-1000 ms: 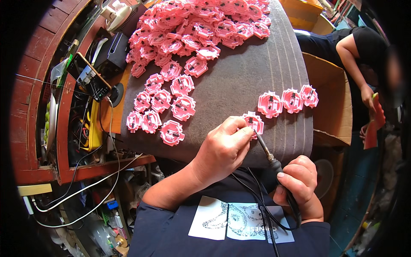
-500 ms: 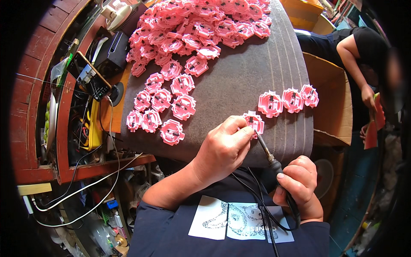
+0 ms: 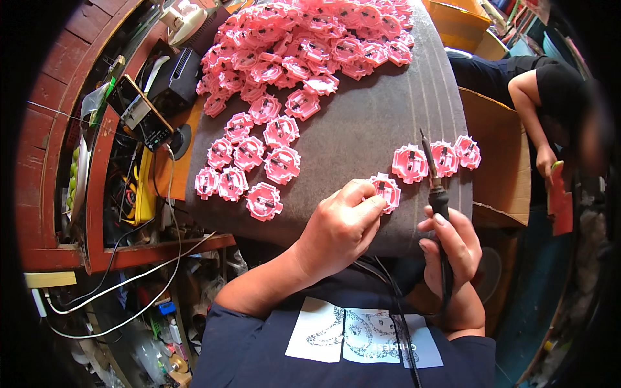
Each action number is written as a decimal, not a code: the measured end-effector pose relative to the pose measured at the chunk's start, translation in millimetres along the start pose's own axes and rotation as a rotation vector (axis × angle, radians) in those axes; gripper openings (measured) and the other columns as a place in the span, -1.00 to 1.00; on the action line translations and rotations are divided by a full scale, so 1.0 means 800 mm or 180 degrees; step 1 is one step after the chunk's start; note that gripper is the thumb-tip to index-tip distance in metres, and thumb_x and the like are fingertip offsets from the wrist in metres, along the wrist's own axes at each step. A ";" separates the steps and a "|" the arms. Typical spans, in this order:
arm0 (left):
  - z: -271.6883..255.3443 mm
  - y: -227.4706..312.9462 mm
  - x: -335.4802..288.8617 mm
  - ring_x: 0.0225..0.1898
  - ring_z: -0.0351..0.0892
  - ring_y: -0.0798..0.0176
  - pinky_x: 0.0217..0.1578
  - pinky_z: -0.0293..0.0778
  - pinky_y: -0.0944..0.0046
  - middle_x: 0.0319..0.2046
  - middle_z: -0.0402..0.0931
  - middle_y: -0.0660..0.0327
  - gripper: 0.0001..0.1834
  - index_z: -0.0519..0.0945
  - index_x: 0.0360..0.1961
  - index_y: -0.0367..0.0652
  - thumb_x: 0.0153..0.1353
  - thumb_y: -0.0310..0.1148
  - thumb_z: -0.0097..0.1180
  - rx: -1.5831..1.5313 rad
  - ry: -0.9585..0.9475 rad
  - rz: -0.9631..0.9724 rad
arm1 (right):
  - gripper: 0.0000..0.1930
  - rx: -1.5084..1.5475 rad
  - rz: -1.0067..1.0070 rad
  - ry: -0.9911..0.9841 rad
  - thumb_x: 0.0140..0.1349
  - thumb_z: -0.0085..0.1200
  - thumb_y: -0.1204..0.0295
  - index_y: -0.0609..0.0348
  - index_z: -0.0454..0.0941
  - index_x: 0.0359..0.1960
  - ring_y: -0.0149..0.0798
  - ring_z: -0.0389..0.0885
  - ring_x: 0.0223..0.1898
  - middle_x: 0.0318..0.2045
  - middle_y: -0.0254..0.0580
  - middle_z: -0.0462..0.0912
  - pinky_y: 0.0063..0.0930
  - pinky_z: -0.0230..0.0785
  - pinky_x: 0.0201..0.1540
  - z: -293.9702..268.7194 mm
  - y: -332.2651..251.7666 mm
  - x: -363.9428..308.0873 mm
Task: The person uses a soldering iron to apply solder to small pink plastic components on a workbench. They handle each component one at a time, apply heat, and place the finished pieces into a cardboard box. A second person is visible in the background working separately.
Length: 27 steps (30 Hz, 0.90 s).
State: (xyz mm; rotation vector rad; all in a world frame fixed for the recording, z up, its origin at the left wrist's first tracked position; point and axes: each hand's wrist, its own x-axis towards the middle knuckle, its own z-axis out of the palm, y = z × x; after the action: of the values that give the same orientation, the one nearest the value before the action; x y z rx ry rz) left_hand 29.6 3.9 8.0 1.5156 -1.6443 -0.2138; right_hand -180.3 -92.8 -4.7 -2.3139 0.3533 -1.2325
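My left hand (image 3: 343,223) is closed, thumb and forefinger pinching at the left edge of a pink plastic part (image 3: 388,192) with small dark pieces inside. Whether a thin wire is also between those fingers I cannot tell. My right hand (image 3: 456,249) grips a soldering iron (image 3: 439,200) by its black handle, some fingers loosely spread. The iron's metal tip points up and away, raised between two of the pink parts in a short row (image 3: 410,163) at the right. At the left several similar parts (image 3: 264,201) lie spread out in front of a large pink heap (image 3: 291,45).
The parts lie on a dark grey, curved-edged work surface (image 3: 349,129). At left are a phone on a stand (image 3: 139,113), a black box (image 3: 174,77) and loose cables (image 3: 174,258). An open cardboard box (image 3: 495,149) stands at right, beside another person (image 3: 543,97) holding a reddish piece.
My right hand has moved up and away from me, lifting the iron's tip off the pink part. My left hand stays at that part. The view has shifted slightly.
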 end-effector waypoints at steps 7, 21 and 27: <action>0.002 -0.001 0.001 -0.21 0.73 -0.07 -0.19 0.68 0.07 -0.16 0.62 0.03 -0.70 0.70 -0.08 -0.27 0.14 -0.66 0.36 -0.0043 0.0015 0.0010 | -0.54 0.0053 0.0259 -0.0263 0.16 0.40 0.57 0.26 0.59 0.11 0.11 0.70 -0.31 -0.19 0.07 0.68 -0.12 0.56 -0.32 0.030 0.010 0.025; 0.003 -0.004 -0.001 -0.17 0.74 -0.07 -0.19 0.70 0.08 -0.15 0.65 0.02 -0.74 0.70 -0.12 -0.30 0.15 -0.68 0.36 -0.0035 0.0041 0.0051 | -0.36 0.0044 0.0086 -0.0692 0.08 0.40 0.55 0.22 0.49 0.26 0.23 0.76 0.01 0.10 0.18 0.69 -0.08 0.63 0.00 0.041 0.015 0.049; 0.004 -0.005 -0.002 -0.14 0.76 -0.09 -0.16 0.71 0.07 -0.12 0.66 0.00 -0.76 0.71 -0.12 -0.32 0.16 -0.67 0.36 -0.0071 0.0028 0.0042 | -0.38 0.0225 0.0122 -0.0808 0.11 0.37 0.57 0.21 0.46 0.26 0.24 0.75 0.02 0.10 0.20 0.69 -0.08 0.63 0.01 0.041 0.017 0.049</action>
State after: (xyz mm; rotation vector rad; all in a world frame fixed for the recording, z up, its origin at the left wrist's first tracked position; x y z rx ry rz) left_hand 30.3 2.6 2.8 1.4865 -1.6394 -0.2175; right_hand -130.9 -112.0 0.0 -2.3551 0.2589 -0.9038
